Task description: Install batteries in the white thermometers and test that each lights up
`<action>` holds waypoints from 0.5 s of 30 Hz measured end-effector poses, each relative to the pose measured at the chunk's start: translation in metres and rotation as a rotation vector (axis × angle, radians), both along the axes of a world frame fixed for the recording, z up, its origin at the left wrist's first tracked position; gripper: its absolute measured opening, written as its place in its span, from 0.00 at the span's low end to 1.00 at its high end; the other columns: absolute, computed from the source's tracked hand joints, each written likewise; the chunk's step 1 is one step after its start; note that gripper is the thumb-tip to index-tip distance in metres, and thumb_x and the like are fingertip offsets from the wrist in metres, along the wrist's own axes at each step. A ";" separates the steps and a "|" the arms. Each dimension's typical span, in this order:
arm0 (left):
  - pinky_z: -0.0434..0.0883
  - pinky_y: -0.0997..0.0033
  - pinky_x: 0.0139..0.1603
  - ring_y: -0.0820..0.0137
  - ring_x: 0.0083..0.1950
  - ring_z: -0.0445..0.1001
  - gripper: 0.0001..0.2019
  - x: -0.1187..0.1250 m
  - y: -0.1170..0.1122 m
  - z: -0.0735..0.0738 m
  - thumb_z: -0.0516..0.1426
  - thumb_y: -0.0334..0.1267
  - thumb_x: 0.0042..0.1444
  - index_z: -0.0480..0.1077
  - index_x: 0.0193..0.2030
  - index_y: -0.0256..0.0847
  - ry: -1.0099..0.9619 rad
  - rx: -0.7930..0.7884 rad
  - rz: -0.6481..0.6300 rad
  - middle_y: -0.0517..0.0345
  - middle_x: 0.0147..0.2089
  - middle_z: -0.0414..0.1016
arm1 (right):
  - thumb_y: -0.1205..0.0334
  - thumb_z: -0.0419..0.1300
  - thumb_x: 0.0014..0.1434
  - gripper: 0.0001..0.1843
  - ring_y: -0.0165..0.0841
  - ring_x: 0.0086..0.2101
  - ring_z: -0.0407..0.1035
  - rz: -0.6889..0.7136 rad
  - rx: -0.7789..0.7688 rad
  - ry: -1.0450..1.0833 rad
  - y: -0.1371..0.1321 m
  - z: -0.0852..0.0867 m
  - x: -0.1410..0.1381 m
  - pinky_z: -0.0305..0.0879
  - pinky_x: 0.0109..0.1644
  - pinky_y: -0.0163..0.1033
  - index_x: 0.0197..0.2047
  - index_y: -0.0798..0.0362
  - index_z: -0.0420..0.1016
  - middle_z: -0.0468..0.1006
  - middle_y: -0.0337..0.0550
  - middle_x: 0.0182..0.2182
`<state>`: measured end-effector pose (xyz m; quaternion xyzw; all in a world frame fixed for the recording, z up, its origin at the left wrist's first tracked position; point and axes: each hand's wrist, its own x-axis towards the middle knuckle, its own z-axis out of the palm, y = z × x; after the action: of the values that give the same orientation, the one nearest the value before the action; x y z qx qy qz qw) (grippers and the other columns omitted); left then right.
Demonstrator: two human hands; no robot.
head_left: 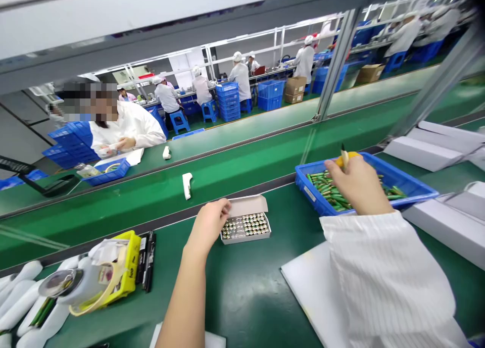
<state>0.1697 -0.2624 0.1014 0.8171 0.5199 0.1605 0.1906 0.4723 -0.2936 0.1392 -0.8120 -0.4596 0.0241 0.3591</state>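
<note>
My left hand is at the left edge of a small white cardboard box, its fingers curled closed on the box near the raised lid. Upright batteries fill the box in rows, with metal ends showing and some clear plastic between them at the left. My right hand is closed over a blue tray of loose green batteries. It pinches a yellow object with a dark tip, whose exact kind I cannot make out. A white sleeve covers my right forearm.
White handheld devices lie on the green belt and at left. A yellow basket stands beside black markers. White cartons are at right, a white sheet in front. A co-worker sits across.
</note>
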 end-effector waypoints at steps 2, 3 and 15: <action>0.66 0.73 0.35 0.70 0.35 0.74 0.11 0.001 0.000 0.001 0.55 0.24 0.50 0.70 0.37 0.43 0.034 -0.004 -0.018 0.63 0.33 0.77 | 0.58 0.53 0.60 0.12 0.44 0.28 0.66 0.041 0.007 0.035 0.001 0.002 -0.008 0.55 0.33 0.43 0.26 0.49 0.58 0.67 0.47 0.22; 0.65 0.73 0.34 0.69 0.34 0.74 0.09 0.002 0.000 0.001 0.56 0.25 0.50 0.70 0.34 0.43 0.057 0.000 -0.023 0.63 0.31 0.77 | 0.58 0.53 0.60 0.12 0.44 0.28 0.66 0.058 0.017 0.049 0.001 0.004 -0.013 0.55 0.33 0.43 0.25 0.49 0.59 0.68 0.46 0.22; 0.62 0.70 0.35 0.64 0.36 0.74 0.09 0.009 -0.009 0.003 0.51 0.26 0.56 0.70 0.34 0.42 0.202 0.007 -0.030 0.57 0.33 0.75 | 0.56 0.54 0.61 0.10 0.37 0.26 0.69 0.246 0.118 0.174 -0.003 0.008 -0.048 0.60 0.35 0.42 0.33 0.53 0.66 0.76 0.45 0.27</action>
<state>0.1786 -0.2711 0.1039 0.8375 0.5236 0.0763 0.1366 0.4240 -0.2970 0.1477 -0.7219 -0.5232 0.1112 0.4391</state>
